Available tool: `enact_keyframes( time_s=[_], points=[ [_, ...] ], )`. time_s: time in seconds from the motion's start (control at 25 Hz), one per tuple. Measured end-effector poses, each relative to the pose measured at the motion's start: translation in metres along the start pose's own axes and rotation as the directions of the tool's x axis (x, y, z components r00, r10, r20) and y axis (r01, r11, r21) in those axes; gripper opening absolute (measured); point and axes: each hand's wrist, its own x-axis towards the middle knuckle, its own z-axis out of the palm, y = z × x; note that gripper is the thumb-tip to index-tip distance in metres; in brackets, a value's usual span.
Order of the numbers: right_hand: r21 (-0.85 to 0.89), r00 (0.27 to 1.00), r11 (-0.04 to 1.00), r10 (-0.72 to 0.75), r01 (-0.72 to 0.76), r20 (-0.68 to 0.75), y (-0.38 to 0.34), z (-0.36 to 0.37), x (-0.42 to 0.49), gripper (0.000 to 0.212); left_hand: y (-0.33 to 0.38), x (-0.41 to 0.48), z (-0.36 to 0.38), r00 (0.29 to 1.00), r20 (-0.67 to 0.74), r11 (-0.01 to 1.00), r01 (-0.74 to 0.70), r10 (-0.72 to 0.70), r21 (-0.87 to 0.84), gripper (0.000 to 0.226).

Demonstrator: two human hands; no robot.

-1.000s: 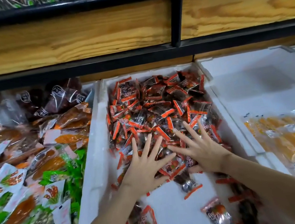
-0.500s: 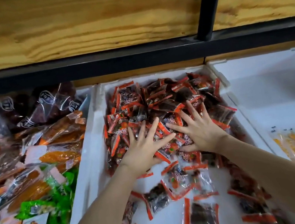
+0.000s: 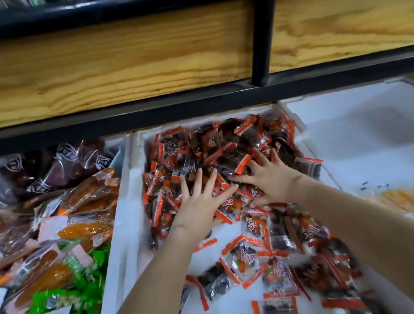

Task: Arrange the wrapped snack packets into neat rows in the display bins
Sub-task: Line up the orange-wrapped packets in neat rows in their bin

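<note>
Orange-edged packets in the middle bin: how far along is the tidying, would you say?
Done: little. A heap of packets fills the back of the white middle bin, with no rows in it. In hand: the left hand and right hand press flat, fingers spread, on the heap's near edge. Left: loose packets lie scattered at odd angles across the bin's front, and no neat row shows anywhere.
</note>
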Motion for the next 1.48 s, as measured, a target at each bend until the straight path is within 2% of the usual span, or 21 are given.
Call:
enact_keyframes(
  time_s=[0.16, 0.32, 0.44, 0.48, 0.56, 0.64, 0.68, 0.76, 0.84, 0.92, 1.0, 1.08, 1.16, 1.2, 1.24, 1.32, 1.36, 1.4, 1.48],
  points=[
    [0.024, 0.996, 0.998, -0.053, 0.051, 0.077, -0.008, -0.016, -0.028, 0.070, 0.014, -0.025, -0.011, 0.998, 0.049, 0.998, -0.038, 0.040, -0.040, 0.081],
    [0.089, 0.995, 0.993, -0.084, 0.079, 0.048, -0.023, -0.029, -0.060, 0.052, 0.031, -0.052, -0.016, 0.978, 0.158, 0.977, -0.109, 0.139, -0.185, 0.076],
    [0.105, 0.995, 0.991, -0.092, 0.087, 0.038, -0.041, -0.028, -0.085, 0.051, 0.036, -0.075, -0.017, 0.942, 0.260, 0.959, -0.147, 0.211, -0.244, 0.074],
    [0.104, 0.994, 0.990, -0.096, 0.091, 0.042, -0.047, -0.026, -0.092, 0.052, 0.037, -0.084, -0.018, 0.944, 0.253, 0.957, -0.149, 0.213, -0.251, 0.074],
    [0.123, 0.996, 0.989, -0.088, 0.083, 0.033, -0.058, -0.023, -0.107, 0.054, 0.041, -0.104, -0.022, 0.976, 0.136, 0.950, -0.128, 0.172, -0.285, 0.067],
    [0.222, 0.995, 0.972, -0.067, 0.081, -0.069, -0.075, -0.021, -0.123, 0.052, 0.048, -0.131, -0.024, 0.996, -0.012, 0.944, -0.083, 0.084, -0.319, 0.054],
    [0.309, 0.990, 0.946, -0.059, 0.096, -0.127, -0.086, -0.022, -0.132, 0.049, 0.051, -0.146, -0.022, 0.998, -0.035, 0.940, -0.056, 0.047, -0.335, 0.049],
    [0.472, 0.985, 0.869, -0.091, 0.152, -0.149, -0.116, -0.020, -0.152, 0.041, 0.058, -0.174, -0.013, 0.997, 0.066, 0.946, -0.015, 0.038, -0.324, 0.049],
    [0.478, 0.978, 0.855, -0.197, 0.203, -0.062, -0.145, -0.009, -0.169, 0.045, 0.063, -0.199, -0.001, 0.966, 0.248, 0.964, -0.002, 0.071, -0.266, 0.060],
    [0.407, 0.969, 0.897, -0.229, 0.172, 0.095, -0.159, 0.003, -0.174, 0.064, 0.066, -0.213, 0.007, 0.937, 0.343, 0.974, 0.008, 0.071, -0.225, 0.070],
    [0.360, 0.970, 0.929, -0.161, 0.085, 0.184, -0.160, 0.007, -0.169, 0.075, 0.070, -0.219, 0.009, 0.949, 0.314, 0.983, 0.020, 0.039, -0.183, 0.069],
    [0.326, 0.976, 0.945, -0.100, 0.032, 0.194, -0.160, 0.003, -0.166, 0.067, 0.073, -0.223, 0.008, 0.972, 0.235, 0.986, 0.016, 0.023, -0.163, 0.056],
    [0.322, 0.984, 0.947, -0.048, -0.010, 0.171, -0.163, 0.002, -0.167, 0.057, 0.073, -0.227, 0.007, 0.989, 0.142, 0.966, 0.061, -0.025, -0.251, 0.043],
    [0.352, 0.984, 0.935, -0.015, -0.049, 0.177, -0.163, 0.002, -0.168, 0.056, 0.071, -0.230, 0.007, 0.993, 0.078, 0.919, 0.115, -0.092, -0.377, 0.039],
    [0.392, 0.980, 0.915, 0.015, -0.094, 0.200, -0.163, 0.003, -0.171, 0.057, 0.070, -0.234, 0.007, 0.980, 0.037, 0.809, 0.182, -0.195, -0.559, 0.036],
    [0.450, 0.965, 0.876, 0.061, -0.174, 0.254, -0.162, 0.003, -0.175, 0.060, 0.071, -0.241, 0.001, 0.916, 0.055, 0.412, 0.232, -0.398, -0.881, 0.027],
    [0.461, 0.960, 0.866, 0.073, -0.195, 0.270, -0.162, 0.002, -0.176, 0.060, 0.072, -0.244, -0.003, 0.884, 0.085, 0.214, 0.203, -0.460, -0.955, 0.023],
    [0.475, 0.955, 0.854, 0.078, -0.212, 0.286, -0.163, 0.002, -0.177, 0.060, 0.075, -0.247, -0.005, 0.856, 0.098, 0.092, 0.166, -0.507, -0.982, 0.024],
    [0.549, 0.944, 0.796, 0.081, -0.255, 0.321, -0.169, 0.000, -0.180, 0.058, 0.081, -0.255, -0.006, 0.808, 0.111, -0.052, 0.100, -0.578, -0.994, 0.025]
  ],
)
